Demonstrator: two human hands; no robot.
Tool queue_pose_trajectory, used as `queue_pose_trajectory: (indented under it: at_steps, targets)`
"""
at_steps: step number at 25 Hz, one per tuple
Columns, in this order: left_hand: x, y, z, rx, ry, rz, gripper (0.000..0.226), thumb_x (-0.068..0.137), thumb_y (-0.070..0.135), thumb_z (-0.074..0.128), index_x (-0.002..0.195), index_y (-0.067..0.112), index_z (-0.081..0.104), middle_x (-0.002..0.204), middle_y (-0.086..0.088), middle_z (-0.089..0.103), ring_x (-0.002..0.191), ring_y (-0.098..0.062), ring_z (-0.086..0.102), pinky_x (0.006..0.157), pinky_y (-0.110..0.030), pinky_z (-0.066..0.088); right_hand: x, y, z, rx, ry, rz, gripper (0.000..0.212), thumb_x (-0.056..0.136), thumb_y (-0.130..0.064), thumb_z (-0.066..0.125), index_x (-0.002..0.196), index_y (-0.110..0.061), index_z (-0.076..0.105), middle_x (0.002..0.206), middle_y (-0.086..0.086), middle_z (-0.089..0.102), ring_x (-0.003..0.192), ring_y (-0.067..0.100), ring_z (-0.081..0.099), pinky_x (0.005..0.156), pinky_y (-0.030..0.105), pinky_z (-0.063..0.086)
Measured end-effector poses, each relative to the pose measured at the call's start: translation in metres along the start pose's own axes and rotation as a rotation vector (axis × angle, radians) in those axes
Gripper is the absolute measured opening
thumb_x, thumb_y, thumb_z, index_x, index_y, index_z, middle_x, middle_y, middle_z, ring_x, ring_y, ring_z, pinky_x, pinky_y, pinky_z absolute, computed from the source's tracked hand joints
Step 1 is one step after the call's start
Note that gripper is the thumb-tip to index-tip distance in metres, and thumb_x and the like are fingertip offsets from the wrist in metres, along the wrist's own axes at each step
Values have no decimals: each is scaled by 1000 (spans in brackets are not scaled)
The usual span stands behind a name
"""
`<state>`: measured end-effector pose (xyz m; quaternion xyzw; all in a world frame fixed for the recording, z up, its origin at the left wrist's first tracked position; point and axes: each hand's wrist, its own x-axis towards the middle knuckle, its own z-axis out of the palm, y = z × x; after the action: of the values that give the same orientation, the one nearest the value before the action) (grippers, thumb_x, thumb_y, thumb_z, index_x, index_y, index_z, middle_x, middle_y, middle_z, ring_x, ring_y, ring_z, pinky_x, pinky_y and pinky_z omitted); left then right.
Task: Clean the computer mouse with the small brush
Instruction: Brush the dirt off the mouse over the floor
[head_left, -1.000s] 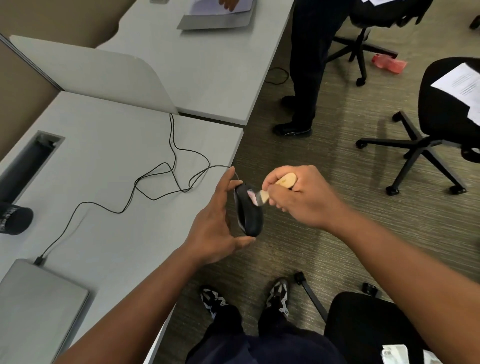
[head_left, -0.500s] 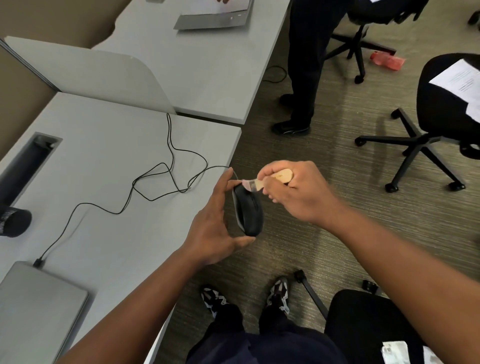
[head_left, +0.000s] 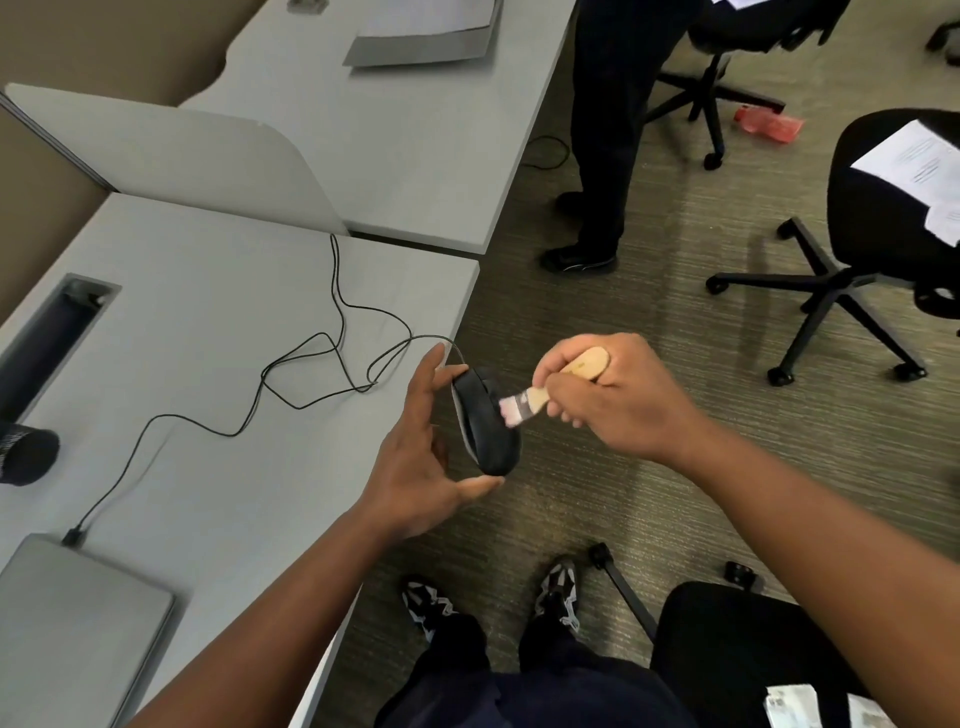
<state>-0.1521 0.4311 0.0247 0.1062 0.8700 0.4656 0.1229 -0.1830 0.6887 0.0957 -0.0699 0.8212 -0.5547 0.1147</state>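
- Right now, right hand (head_left: 618, 397) curled tight round the wooden handle of the small brush (head_left: 550, 387), bristles touching the upper side of the computer mouse (head_left: 485, 423).
- Left hand (head_left: 415, 447) spread wide, pinching the mouse end to end, fingertip at the far end and thumb under the near end.
- Held off the right edge of the worktop (head_left: 218, 364), above the floor, cable (head_left: 311, 374) trailing left.
- Brushing seemingly midway; remaining sides probably left to do.

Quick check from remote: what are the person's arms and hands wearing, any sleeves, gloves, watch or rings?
Both forearms are bare as far as the frame shows; no sleeves are visible. The left hand and right hand wear no gloves. No watch, wristband or ring shows on either. Nothing is marked or taped on them.
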Motion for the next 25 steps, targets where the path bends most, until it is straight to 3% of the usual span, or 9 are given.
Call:
queue_pose_trajectory:
  at_steps: [3,6,9,11,15,20,25]
  targets:
    - [1,-3,-2,-3,8,32,149,61,31,106,172,44,6,162,41,29,82,-5,70,55,-15,53,15,1,-11,215,102,64,13,100,-16,66,99,-19,78,84,10,80,72,19,75,65,33,63]
    - [4,-4,-1,16,23,82,144,61,37,106,173,30,15,165,46,17,83,-16,66,61,-15,50,25,0,-11,272,14,112,12,103,-12,65,107,-13,76,91,15,79,78,19,73,73,31,63]
    - [4,-4,-1,-2,41,103,142,62,37,105,173,26,17,163,48,17,72,-15,68,54,-13,52,21,1,-15,262,-59,137,14,101,-8,65,100,-13,78,84,12,80,75,19,73,68,27,62]
    - [4,-5,0,-10,50,104,143,63,32,106,173,27,15,163,46,21,68,-15,68,52,-12,51,17,1,-21,230,-92,152,16,98,-7,65,96,-13,79,82,12,80,73,19,73,67,28,62]
    - [4,-5,0,-5,18,116,141,62,29,106,173,24,19,160,51,18,85,-2,71,58,-7,50,24,-5,-22,255,-35,91,13,100,-10,67,102,-16,78,89,15,80,78,20,73,73,35,64]
    - [6,-4,-1,-10,59,112,140,62,25,108,172,20,21,159,53,17,63,-17,66,50,-16,52,17,-1,-20,220,-117,146,15,98,-7,66,97,-14,80,85,14,80,75,21,74,69,31,63]
    - [9,-7,-1,2,84,100,137,61,32,108,171,25,26,160,53,15,88,-6,67,60,-11,52,17,-2,-15,260,9,106,13,102,-11,65,104,-15,78,91,16,79,79,19,74,75,34,65]
